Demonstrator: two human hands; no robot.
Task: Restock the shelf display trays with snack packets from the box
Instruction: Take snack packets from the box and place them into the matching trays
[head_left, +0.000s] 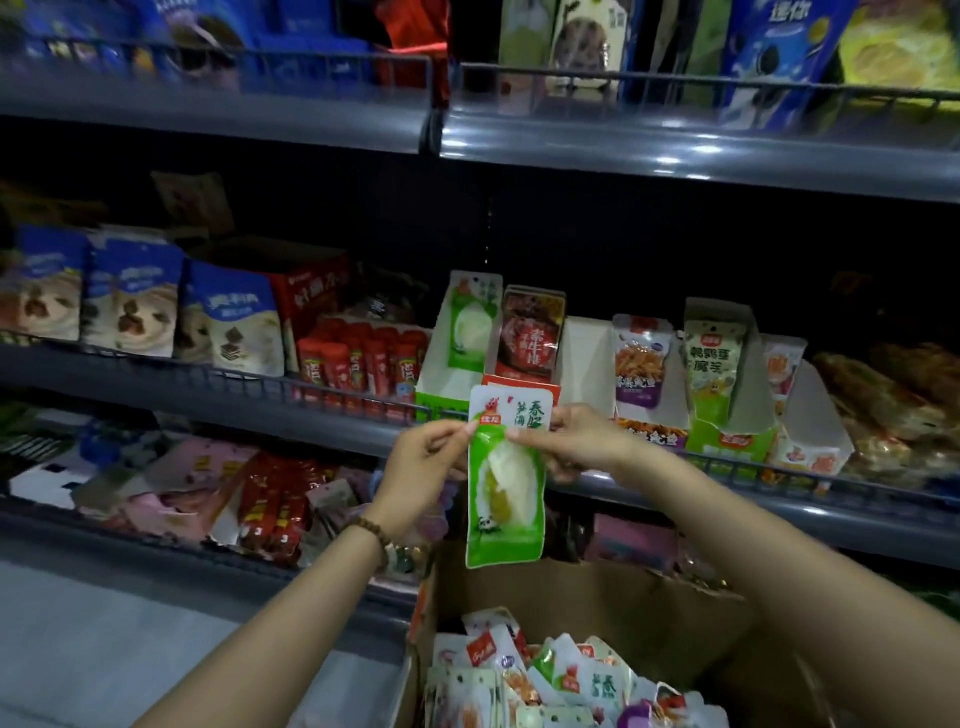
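Note:
A green and white snack packet (505, 483) hangs upright between both hands, in front of the middle shelf. My left hand (423, 462) pinches its upper left edge and my right hand (574, 441) pinches its upper right edge. Just behind it stands a white and green display tray (441, 387) holding one matching packet (471, 325). Below, an open cardboard box (587, 592) holds several mixed snack packets (556, 680).
More display trays stand to the right on the same shelf: a red one (530, 332), a purple one (641, 364) and a green one (719, 364). A wire rail (208, 374) fronts the shelf. Blue and white bags (135, 296) stand at the left. Shelves above and below are stocked.

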